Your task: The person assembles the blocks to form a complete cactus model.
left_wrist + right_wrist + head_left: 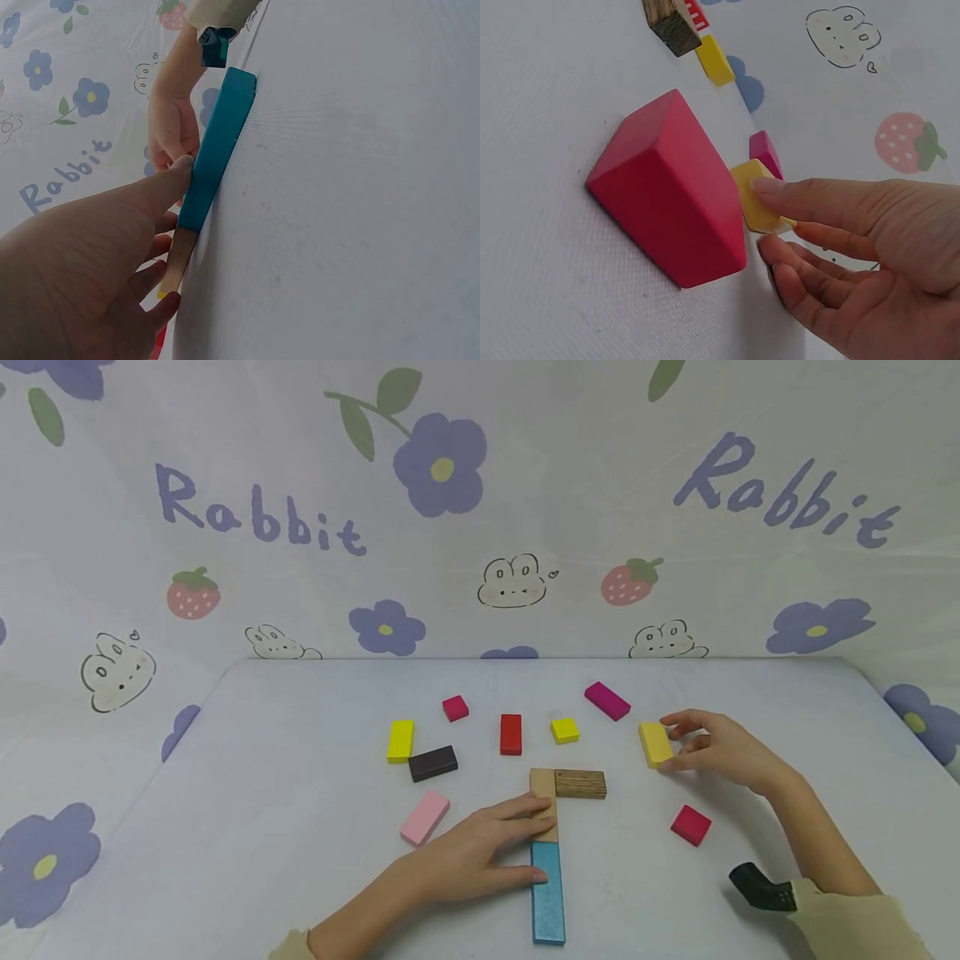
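My left hand (pixel 480 852) lies beside two blocks set end to end, its fingertips on the tan block (pixel 543 781) and its thumb at the long blue block (pixel 548 906). A brown wood-grain block (pixel 581 783) sits against the tan one's far right side, forming a corner. Over on the right, my right hand (pixel 708 743) pinches a light yellow block (pixel 655 744) between thumb and fingers. The right wrist view shows that thumb on the yellow block (pixel 754 199), with a crimson block (pixel 667 195) large in front. The left wrist view shows the blue block (pixel 217 150) along the left thumb.
Loose blocks lie around the white table (pixel 225 827): pink (pixel 425 817), black (pixel 433 764), bright yellow (pixel 401 741), red (pixel 511 734), small yellow (pixel 565 731) and magenta (pixel 607 701). Small crimson blocks lie at the back (pixel 455 708) and near the right forearm (pixel 691 825). A printed curtain (pixel 570 485) hangs behind.
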Action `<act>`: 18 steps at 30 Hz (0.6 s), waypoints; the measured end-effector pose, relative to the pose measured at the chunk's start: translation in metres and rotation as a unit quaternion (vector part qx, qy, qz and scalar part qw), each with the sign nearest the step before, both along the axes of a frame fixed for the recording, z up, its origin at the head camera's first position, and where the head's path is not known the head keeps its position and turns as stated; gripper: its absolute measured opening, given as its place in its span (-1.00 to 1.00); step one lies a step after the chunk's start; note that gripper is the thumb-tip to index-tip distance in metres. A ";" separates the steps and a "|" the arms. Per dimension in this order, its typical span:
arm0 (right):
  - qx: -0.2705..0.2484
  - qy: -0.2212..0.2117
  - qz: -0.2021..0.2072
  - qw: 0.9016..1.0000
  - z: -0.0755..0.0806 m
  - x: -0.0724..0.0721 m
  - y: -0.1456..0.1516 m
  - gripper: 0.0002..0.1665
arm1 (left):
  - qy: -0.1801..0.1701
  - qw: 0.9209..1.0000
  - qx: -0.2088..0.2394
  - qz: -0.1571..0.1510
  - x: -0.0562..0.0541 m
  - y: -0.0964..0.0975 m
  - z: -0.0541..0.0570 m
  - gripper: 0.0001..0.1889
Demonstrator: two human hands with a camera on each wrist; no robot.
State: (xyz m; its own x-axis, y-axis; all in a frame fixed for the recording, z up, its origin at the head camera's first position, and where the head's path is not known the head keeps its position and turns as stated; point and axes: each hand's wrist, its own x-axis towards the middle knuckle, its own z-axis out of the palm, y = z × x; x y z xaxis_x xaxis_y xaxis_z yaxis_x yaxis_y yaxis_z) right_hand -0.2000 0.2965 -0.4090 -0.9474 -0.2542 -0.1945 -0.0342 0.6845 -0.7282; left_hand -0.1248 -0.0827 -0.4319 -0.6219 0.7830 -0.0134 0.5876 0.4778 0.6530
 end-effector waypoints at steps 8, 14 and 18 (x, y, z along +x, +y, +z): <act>0.023 0.047 -0.008 0.999 -0.007 -0.002 -0.007 -0.22 | -0.003 1.000 -0.002 0.001 0.000 0.000 0.000 -0.32; 0.033 0.076 -0.002 0.997 -0.007 0.000 -0.017 -0.24 | -0.003 1.000 0.000 -0.002 0.000 -0.001 0.000 -0.32; 0.026 0.081 0.002 0.996 -0.004 0.003 -0.026 -0.24 | -0.001 1.000 0.000 -0.004 -0.001 -0.001 0.000 -0.32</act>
